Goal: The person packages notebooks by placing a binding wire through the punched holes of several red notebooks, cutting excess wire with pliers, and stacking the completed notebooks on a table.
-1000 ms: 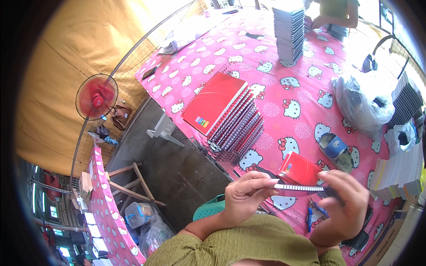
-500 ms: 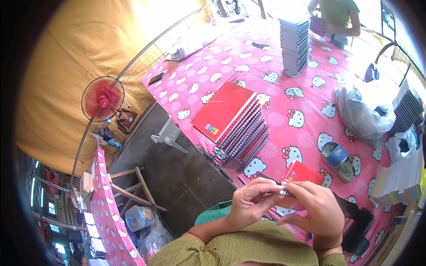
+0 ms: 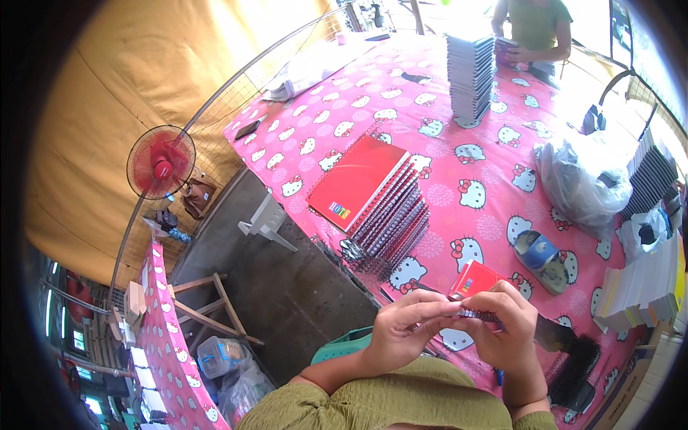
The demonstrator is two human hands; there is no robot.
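A red-covered spiral notebook (image 3: 473, 278) lies at the table's near edge, partly hidden behind my hands. My left hand (image 3: 414, 321) pinches the end of its dark wire coil (image 3: 479, 314) between thumb and fingertips. Along the same coil my right hand (image 3: 506, 326) is closed, with thumb and fingers on the wire. The fingertips of both hands almost meet. Beyond them to the left rises a stack of red spiral notebooks (image 3: 364, 179), their coils facing different sides.
A blue-and-beige tape dispenser-like object (image 3: 541, 258) sits right of the notebook. Black wire coils (image 3: 577, 369) lie beside my right forearm. Farther off are a clear plastic bag (image 3: 580, 186), paper stacks (image 3: 638, 287), a tall notebook stack (image 3: 471, 79) and another person (image 3: 537, 32). A red fan (image 3: 162, 166) stands left.
My right hand's fingers have curled in from a more spread pose and now pinch the coil, more of which shows. My left hand keeps its pinch. The view has shifted slightly.
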